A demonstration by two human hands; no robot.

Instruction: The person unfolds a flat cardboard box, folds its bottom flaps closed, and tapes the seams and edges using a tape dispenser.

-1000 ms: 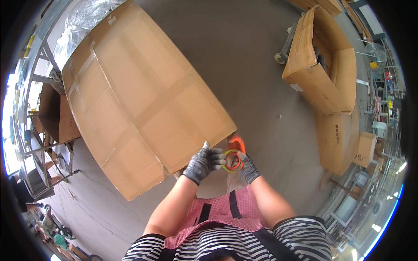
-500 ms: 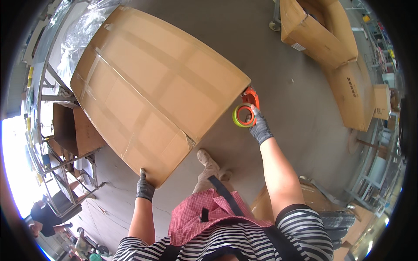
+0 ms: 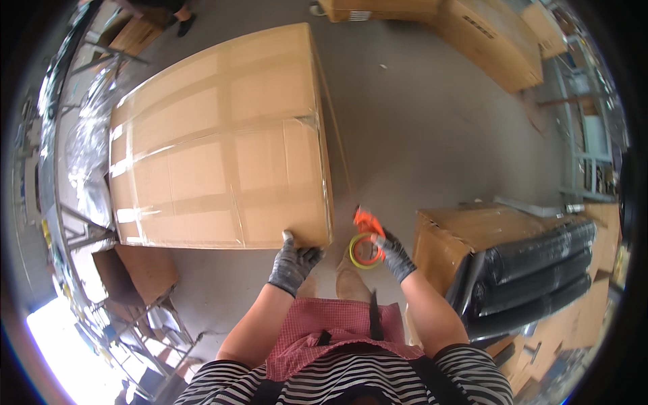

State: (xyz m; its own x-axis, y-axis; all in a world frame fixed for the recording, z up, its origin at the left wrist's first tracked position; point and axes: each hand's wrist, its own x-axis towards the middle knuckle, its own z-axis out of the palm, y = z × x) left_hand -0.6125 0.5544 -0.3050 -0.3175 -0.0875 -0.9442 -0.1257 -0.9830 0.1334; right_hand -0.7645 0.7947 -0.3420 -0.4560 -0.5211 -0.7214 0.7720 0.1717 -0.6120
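A large brown cardboard box [image 3: 202, 145] lies in front of me on the left, with clear tape bands crossing its top. My left hand [image 3: 293, 266], in a grey glove, grips its near right corner, thumb on top and fingers against the side. In my gloved right hand [image 3: 393, 258] is an orange tape dispenser [image 3: 369, 223] with a yellow-green tape roll [image 3: 365, 251], held just right of that corner and apart from the box. A thin tan strip [image 3: 335, 121] slants from the box's far right edge toward the dispenser; whether it joins it I cannot tell.
At my right stands another carton [image 3: 439, 233] beside black wrapped bundles [image 3: 533, 277]. Long cartons [image 3: 486, 40] lie at the far right. A metal rack [image 3: 81, 236] with an open box [image 3: 138, 270] and plastic wrap [image 3: 91, 135] line the left. Someone's foot [image 3: 186, 25] shows far left.
My view has swung, so the box now sits squarer to me. My left hand has shifted to the near right corner. The dispenser has come nearer to me, away from the box's far corner.
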